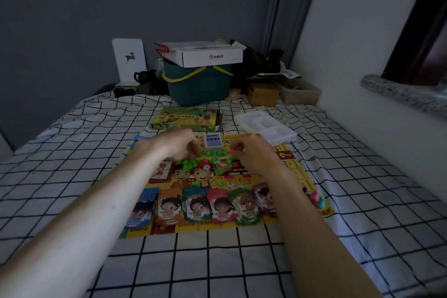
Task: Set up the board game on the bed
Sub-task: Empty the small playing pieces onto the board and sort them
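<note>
Board: the yellow game board [294, 169] lies flat on the checked bed sheet [217, 261] at the centre of the frame, its near edge towards the bottom.
Step in hand: sorting the loose green houses [187, 164] heaped at the middle of the board, I judge, with both hands over the heap.
Left hand: the left hand [179, 144] sits left of centre, fingers curled downward into the pile; whether they pinch a piece I cannot tell.
Right hand: the right hand [251, 152] sits right of centre, thumb and forefinger brought together as if pinching something small; the piece itself is too small to make out.
Nearby pieces: a white die [206, 168] and a few red pieces lie among the green ones; a card deck [213, 143] stands just above the heap.
Money: six stacks of notes [197, 204] line the lower edge of the board.
Pawns: coloured pawns [316, 198] cluster at the lower right corner.
Tray: an empty-looking clear tray [266, 126] waits at upper right, beside the game box [186, 120].
Doing it well: lift pieces singly, keep wrists high so the notes and die are not swept, and group by colour.
</note>
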